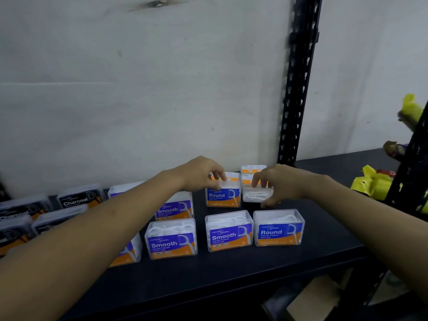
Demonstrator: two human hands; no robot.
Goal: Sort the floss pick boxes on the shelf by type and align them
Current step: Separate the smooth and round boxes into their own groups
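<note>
Clear floss pick boxes stand on a dark shelf (231,269). My left hand (199,173) pinches the top of a back-row Round box (222,198). My right hand (278,184) grips the box beside it (254,195), turned with its label away; another box (253,169) stands behind. In the front row a Round box (279,230) stands at the right, a Smooth box (229,232) left of it, then another Smooth box (172,240). A further Smooth box (174,208) sits behind. Black Charcoal boxes (78,199) crowd the left, partly hidden by my left arm.
A black perforated upright (298,77) rises behind the boxes against a pale wall. Yellow packets (372,184) lie on the shelf at the far right, beside a second black upright (410,172). A cardboard box (312,300) sits below the shelf edge.
</note>
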